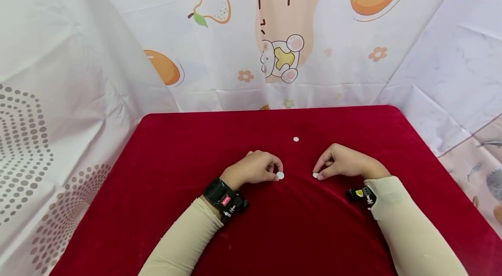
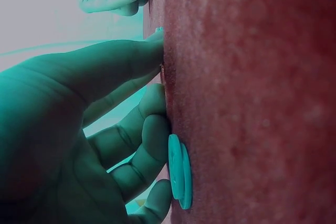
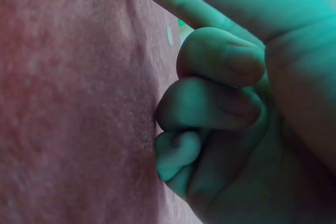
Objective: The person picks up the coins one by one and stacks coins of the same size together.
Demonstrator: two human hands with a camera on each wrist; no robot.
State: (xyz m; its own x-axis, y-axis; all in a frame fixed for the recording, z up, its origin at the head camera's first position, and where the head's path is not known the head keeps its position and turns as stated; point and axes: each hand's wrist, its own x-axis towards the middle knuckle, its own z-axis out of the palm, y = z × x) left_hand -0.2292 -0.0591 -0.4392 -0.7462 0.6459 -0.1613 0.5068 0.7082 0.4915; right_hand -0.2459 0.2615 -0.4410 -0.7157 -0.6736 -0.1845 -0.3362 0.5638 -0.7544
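My left hand (image 1: 256, 168) pinches a small round white button (image 1: 280, 175) between thumb and index finger, low over the red cloth. Facing it, my right hand (image 1: 343, 162) pinches another white button (image 1: 315, 175) at its fingertips. A third white button (image 1: 296, 139) lies flat on the cloth, farther back between the hands. In the left wrist view, two overlapping buttons (image 2: 180, 171) rest on the cloth beside the curled lower fingers; the head view hides them. The right wrist view shows the other right fingers (image 3: 210, 103) curled in near the cloth.
A red velvet cloth (image 1: 196, 136) covers the table, with faint creases between the hands. White printed curtains (image 1: 219, 54) hang behind and along both sides. Each wrist wears a black camera mount (image 1: 221, 197).
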